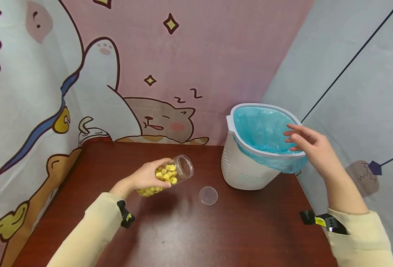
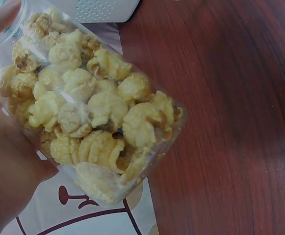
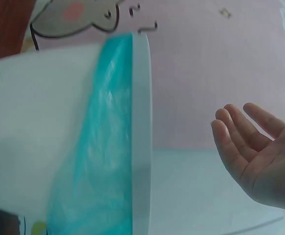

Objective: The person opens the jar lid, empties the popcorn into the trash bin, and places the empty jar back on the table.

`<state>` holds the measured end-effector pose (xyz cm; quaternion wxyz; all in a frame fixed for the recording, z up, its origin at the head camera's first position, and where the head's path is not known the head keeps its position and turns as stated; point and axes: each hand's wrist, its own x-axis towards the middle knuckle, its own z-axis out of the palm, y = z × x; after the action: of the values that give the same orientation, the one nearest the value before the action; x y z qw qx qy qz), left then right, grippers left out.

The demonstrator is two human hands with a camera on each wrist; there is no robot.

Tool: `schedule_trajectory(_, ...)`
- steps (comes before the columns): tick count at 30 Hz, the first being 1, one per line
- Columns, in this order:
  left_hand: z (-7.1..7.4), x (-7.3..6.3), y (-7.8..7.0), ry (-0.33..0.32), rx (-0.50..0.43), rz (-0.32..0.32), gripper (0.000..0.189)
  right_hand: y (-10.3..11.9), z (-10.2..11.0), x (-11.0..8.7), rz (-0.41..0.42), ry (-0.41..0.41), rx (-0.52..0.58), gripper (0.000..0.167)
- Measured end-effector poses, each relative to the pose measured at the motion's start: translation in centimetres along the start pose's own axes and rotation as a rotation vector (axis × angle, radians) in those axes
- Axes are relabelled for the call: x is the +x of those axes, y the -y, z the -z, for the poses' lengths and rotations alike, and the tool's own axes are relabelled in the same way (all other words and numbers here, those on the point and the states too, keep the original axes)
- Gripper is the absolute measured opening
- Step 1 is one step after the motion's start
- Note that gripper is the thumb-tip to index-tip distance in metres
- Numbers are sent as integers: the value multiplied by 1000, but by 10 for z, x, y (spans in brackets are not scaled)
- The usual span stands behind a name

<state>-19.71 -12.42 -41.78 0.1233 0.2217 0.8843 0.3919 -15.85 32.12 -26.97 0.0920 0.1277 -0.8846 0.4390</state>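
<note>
I see the person's left hand [image 1: 148, 174] off to the left of the white plastic wastebasket [image 1: 250, 170] with pierced walls, its fingers clamped round a clear plastic jar [image 1: 174, 170] of knobbly yellow popcorn [image 2: 93, 98]. The jar leans over, its clear rim turned toward the wastebasket's side; the hand covers its middle from me overhead, and the left wrist feed cuts off its neck, so there I get mainly the filled lower part. Most of the left fingers lie behind the jar, where I can't make out how they sit. A flat, round, clear plastic disc [image 1: 208, 196] lies between the jar and the wastebasket on the dark red-brown tabletop [image 1: 223, 237], faint enough that the wood shows through. At the wastebasket's right, near its rim, the right hand [image 1: 316, 146] hangs with bent, relaxed fingers, slightly apart and holding nothing; it hides part of the rim and of the translucent blue liner bag [image 1: 260, 126] from above. My right wrist feed crops that hand at the edge, leaving only a piece of the thumb. The wastebasket's floor is out of my sight.
</note>
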Motion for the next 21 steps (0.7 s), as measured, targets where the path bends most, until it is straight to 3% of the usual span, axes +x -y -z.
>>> schedule_trajectory(6,2,-4,4,-15,3,-2,80,-15,21,11,-86,-69,0,44)
schedule_trajectory(14,7,-14,12,-38,0,5,79,-45,32,30,-241,-132,-5,62)
schedule_trajectory(21,6,-12,14,-39,18,-21,79,-80,40,42,-427,-193,-6,79)
